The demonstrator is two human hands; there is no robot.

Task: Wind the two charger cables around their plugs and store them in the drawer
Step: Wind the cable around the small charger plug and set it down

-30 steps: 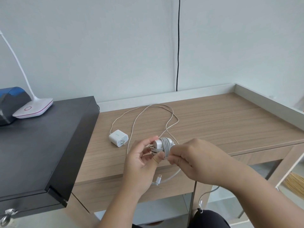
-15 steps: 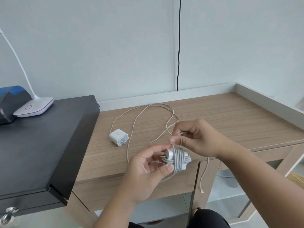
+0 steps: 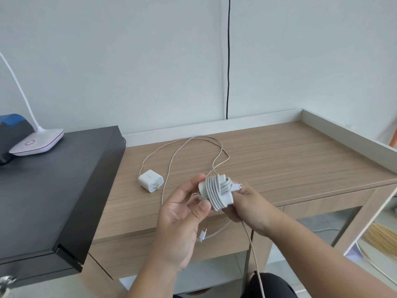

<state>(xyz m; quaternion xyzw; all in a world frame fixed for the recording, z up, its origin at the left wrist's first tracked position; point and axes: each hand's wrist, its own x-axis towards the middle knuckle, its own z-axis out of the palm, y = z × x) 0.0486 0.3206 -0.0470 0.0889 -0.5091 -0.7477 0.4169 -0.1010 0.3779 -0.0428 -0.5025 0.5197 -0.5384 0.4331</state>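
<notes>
Since half a second ago my right hand point(image 3: 250, 203) has dropped from above the wound charger point(image 3: 217, 193) to its right side, fingers closed on it; I see the wooden counter point(image 3: 279, 160) against a pale wall, a black cabinet point(image 3: 53, 190) at left; my left hand point(image 3: 182, 216), half open, pinches its left end; the second charger point(image 3: 150, 181) lies unwound on the counter.

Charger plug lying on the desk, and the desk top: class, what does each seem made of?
Charger plug: probably hard plastic, white with a smooth, slightly glossy shell and metal prongs. Desk top: seemingly wood-look laminate, matte, with straight, even grain lines; real veneer cannot be ruled out.
</notes>
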